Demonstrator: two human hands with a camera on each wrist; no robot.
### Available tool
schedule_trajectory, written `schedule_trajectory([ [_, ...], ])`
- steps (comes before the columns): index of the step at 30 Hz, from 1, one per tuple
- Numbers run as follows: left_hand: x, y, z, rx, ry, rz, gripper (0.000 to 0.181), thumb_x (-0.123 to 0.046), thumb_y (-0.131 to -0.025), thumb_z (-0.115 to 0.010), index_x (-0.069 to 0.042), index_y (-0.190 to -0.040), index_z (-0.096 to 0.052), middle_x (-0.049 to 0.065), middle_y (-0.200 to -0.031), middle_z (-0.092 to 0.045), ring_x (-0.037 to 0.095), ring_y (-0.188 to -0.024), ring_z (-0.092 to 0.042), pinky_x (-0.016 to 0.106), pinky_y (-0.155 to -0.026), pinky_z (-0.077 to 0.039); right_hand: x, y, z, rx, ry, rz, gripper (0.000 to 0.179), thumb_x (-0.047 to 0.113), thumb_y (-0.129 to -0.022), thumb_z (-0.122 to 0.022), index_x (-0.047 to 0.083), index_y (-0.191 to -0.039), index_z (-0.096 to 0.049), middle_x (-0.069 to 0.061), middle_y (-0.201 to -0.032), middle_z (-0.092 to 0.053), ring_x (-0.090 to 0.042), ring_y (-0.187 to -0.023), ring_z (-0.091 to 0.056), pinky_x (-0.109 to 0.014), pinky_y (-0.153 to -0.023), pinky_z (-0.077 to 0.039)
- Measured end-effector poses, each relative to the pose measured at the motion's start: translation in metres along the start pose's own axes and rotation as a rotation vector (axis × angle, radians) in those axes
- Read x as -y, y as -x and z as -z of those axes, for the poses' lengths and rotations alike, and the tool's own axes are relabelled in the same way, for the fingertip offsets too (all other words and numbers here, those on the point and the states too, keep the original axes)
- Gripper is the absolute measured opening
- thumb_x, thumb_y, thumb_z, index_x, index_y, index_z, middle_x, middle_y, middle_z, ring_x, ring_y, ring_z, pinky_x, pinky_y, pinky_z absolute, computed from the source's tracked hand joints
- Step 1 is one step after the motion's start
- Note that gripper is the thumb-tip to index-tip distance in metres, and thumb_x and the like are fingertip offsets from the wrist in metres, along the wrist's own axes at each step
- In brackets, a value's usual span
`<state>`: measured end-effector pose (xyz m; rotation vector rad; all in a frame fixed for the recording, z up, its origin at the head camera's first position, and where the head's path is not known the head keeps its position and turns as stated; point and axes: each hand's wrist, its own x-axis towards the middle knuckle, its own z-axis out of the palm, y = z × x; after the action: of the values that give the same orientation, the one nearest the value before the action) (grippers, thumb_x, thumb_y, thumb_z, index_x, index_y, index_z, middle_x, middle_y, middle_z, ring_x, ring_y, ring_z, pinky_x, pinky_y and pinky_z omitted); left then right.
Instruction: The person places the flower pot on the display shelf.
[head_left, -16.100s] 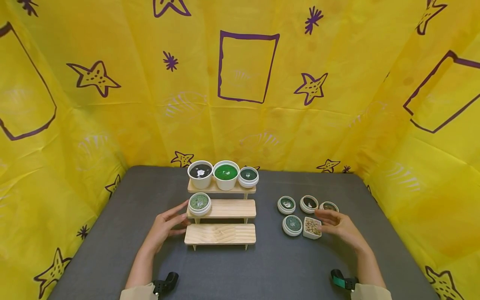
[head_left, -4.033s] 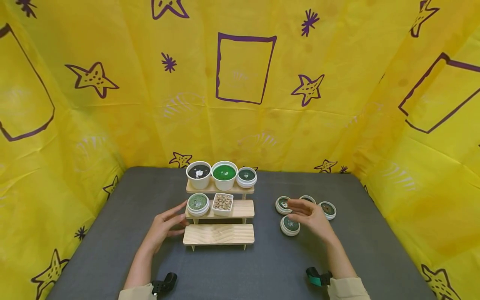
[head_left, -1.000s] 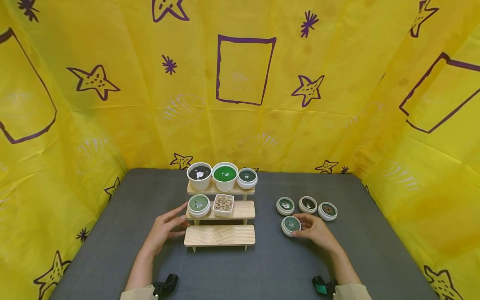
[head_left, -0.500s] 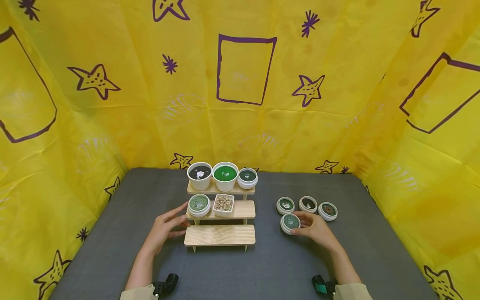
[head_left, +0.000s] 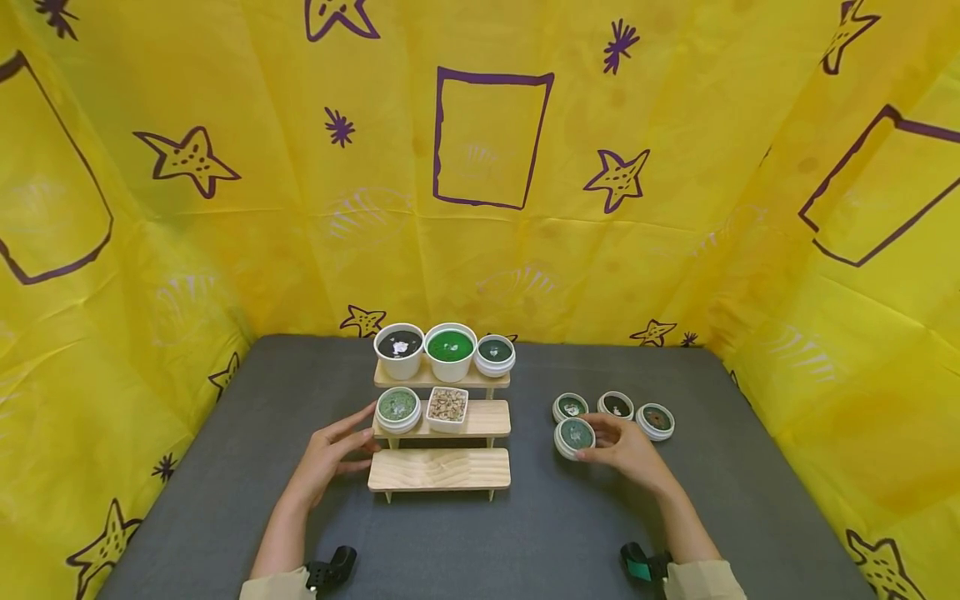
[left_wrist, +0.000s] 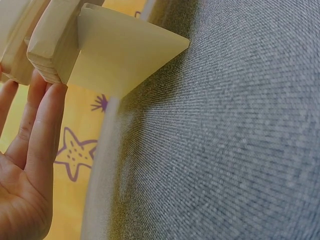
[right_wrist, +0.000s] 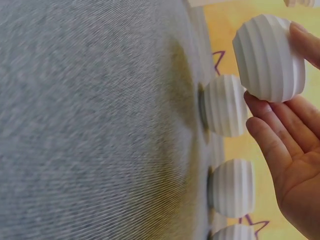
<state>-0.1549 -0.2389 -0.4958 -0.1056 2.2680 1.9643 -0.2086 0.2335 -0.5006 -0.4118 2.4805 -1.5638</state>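
A small round white pot (head_left: 576, 435) with grey-green filling is pinched between thumb and fingers of my right hand (head_left: 630, 450). In the right wrist view the ribbed pot (right_wrist: 270, 57) is up off the table and slightly tilted. My left hand (head_left: 330, 454) rests extended fingers against the left edge of a three-step wooden stand (head_left: 439, 468); in the left wrist view its fingertips touch the plank ends (left_wrist: 50, 50). On the middle step sit a speckled green pot (head_left: 398, 407) and a square white dish (head_left: 447, 406) of tan bits.
The top step carries a dark-filled cup (head_left: 400, 350), a bright green cup (head_left: 450, 348) and a dark green pot (head_left: 495, 354). Three more pots stand on the grey table: a green one (head_left: 567, 407), a black one (head_left: 617, 406) and a brownish one (head_left: 656, 421). Yellow cloth surrounds the table.
The tan-bits dish came to the middle step from the table earlier. My right hand has since gripped the grey-green pot and raised it slightly up and left. My left hand stays put.
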Motion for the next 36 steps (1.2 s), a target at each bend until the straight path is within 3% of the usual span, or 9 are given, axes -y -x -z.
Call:
schedule_trajectory([
  [7,0.000,0.000,0.000,0.005,0.002,-0.001,0.057,-0.028,-0.097,-0.062,-0.016,-0.150,-0.043,0.001,-0.088,-0.070,0.011,-0.091,-0.068,0.037,-0.081,-0.062,0.013,-0.002,-0.002,-0.008,-0.001,0.022,0.058,0.017,-0.074,-0.086,0.003,-0.126,-0.064,-0.020,-0.120,-0.069,-0.017,-0.102,-0.071,-0.016,-0.083,-0.056],
  [17,0.000,0.001,0.000,-0.009,-0.002,0.006,0.057,-0.028,-0.097,-0.062,-0.015,-0.150,-0.044,0.010,-0.092,-0.070,0.018,-0.094,-0.069,0.037,-0.080,-0.062,0.030,-0.011,-0.009,-0.001,-0.007,0.065,0.058,0.018,-0.074,-0.087,0.004,-0.125,-0.064,-0.019,-0.122,-0.068,-0.027,-0.109,-0.070,-0.016,-0.088,-0.055],
  [22,0.000,0.000,0.000,-0.003,-0.006,0.004,0.057,-0.028,-0.097,-0.062,-0.015,-0.150,-0.044,0.006,-0.090,-0.070,0.015,-0.092,-0.069,0.036,-0.080,-0.062,0.039,-0.013,-0.012,-0.019,-0.001,0.068,0.060,0.020,-0.074,-0.087,0.005,-0.128,-0.063,-0.018,-0.128,-0.066,-0.029,-0.113,-0.068,-0.026,-0.094,-0.057],
  [25,0.000,0.000,0.000,-0.002,-0.007,0.002,0.057,-0.028,-0.097,-0.062,-0.015,-0.150,-0.044,0.003,-0.088,-0.070,0.013,-0.091,-0.069,0.036,-0.080,-0.062,0.046,-0.012,-0.013,-0.026,-0.002,0.070,0.060,0.020,-0.074,-0.087,0.007,-0.128,-0.064,-0.016,-0.128,-0.066,-0.027,-0.113,-0.068,-0.029,-0.095,-0.057],
  [32,0.000,0.000,0.000,-0.001,-0.004,0.004,0.057,-0.028,-0.097,-0.062,-0.015,-0.150,-0.044,0.001,-0.087,-0.070,0.012,-0.091,-0.069,0.036,-0.080,-0.062,0.056,-0.016,-0.018,-0.024,-0.023,0.113,0.057,0.018,-0.073,-0.088,0.009,-0.125,-0.066,-0.015,-0.123,-0.068,-0.013,-0.105,-0.068,-0.015,-0.091,-0.054],
  [36,0.000,0.000,0.000,-0.001,-0.001,0.007,0.057,-0.028,-0.097,-0.062,-0.015,-0.150,-0.044,0.000,-0.086,-0.070,0.012,-0.090,-0.069,0.036,-0.080,-0.062,0.062,-0.018,-0.025,-0.005,-0.041,0.136,0.058,0.016,-0.073,-0.088,0.007,-0.125,-0.065,-0.016,-0.124,-0.068,-0.016,-0.107,-0.068,-0.020,-0.094,-0.055],
])
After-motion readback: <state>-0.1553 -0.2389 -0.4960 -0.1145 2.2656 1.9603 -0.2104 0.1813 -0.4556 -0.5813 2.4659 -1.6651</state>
